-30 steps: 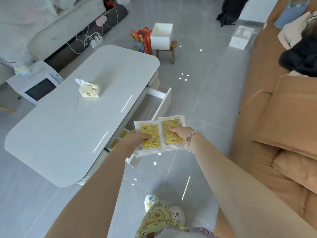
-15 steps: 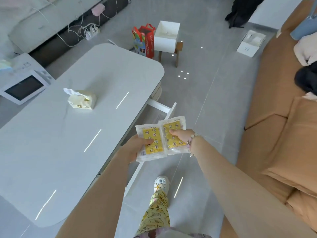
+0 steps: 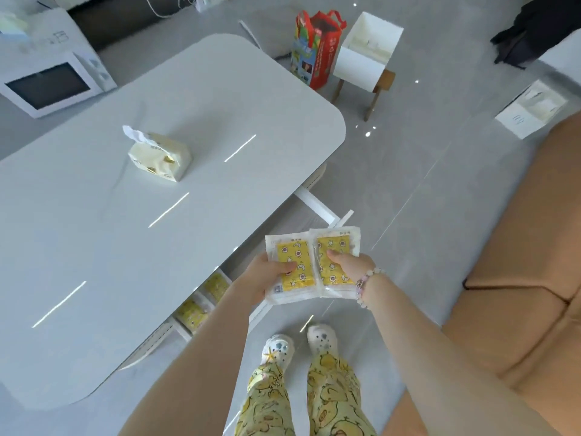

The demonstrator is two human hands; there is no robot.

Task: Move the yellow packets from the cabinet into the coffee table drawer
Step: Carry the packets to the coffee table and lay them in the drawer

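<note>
Two packets (image 3: pixel 298 256) are held side by side above the floor, just in front of the open drawer (image 3: pixel 316 203), not in it yet. Left hand (image 3: pixel 262 278) pinches the left one, thumb on top; right hand (image 3: pixel 352 266) pinches the right one the same way. Stored packets (image 3: pixel 201 298) lie in the drawer, partly under the bench (image 3: pixel 125 231) edge. Risks: wrappers look slick and overlap, so one may slip from a thumb pinch and drop by the feet. The bench overhang hides much of the drawer, so a packet may catch the edge or miss.
</note>
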